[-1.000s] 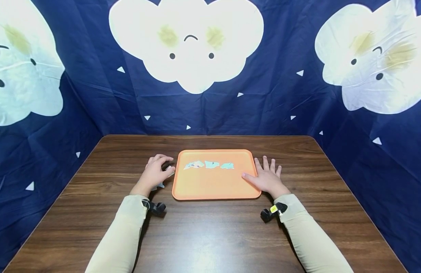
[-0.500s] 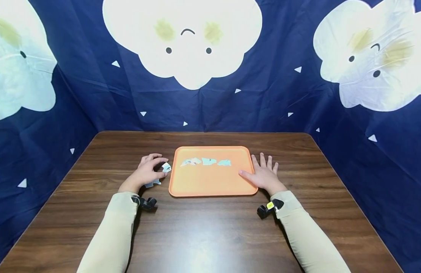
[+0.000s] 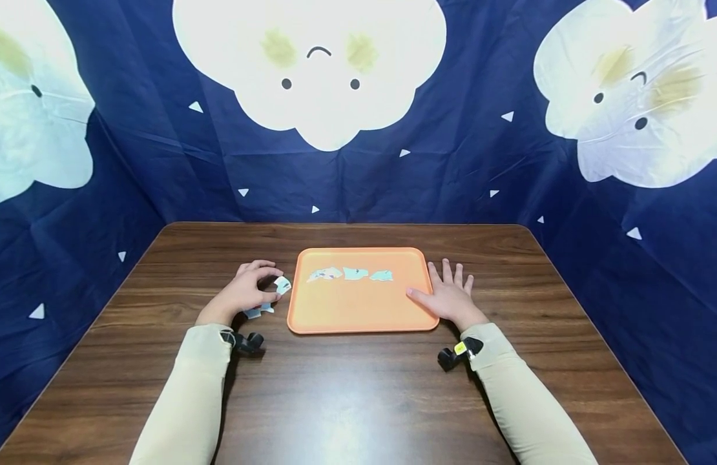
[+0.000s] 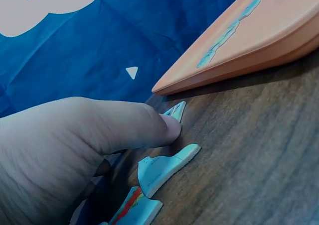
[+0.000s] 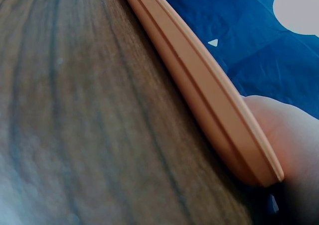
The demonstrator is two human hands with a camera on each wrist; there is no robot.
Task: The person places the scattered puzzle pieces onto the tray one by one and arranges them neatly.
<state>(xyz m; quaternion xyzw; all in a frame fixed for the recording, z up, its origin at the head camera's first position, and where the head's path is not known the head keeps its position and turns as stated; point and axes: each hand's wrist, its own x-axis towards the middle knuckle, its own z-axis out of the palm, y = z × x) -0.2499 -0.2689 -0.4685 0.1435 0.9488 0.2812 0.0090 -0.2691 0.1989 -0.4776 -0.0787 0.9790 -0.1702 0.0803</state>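
My left hand is just left of the orange tray, with thumb and fingers bent around a pale blue and white printed puzzle piece. In the left wrist view, the thumb tip presses against that piece near the tabletop. More light blue pieces lie beneath the hand; one piece is plain blue and another has a red stripe. The far fingers are partly hidden. My right hand rests at the tray's right edge, fingers spread and thumb over the rim.
On the tray's upper part, irregular pieces lie in a row: a multicoloured one, a light blue one and another blue one. The wooden table is backed by a dark blue cloth with white clouds.
My left hand has drawn slightly left, away from the tray, and the piece between its thumb and fingers now shows more clearly. The right hand keeps its place. The head view has shifted a little.
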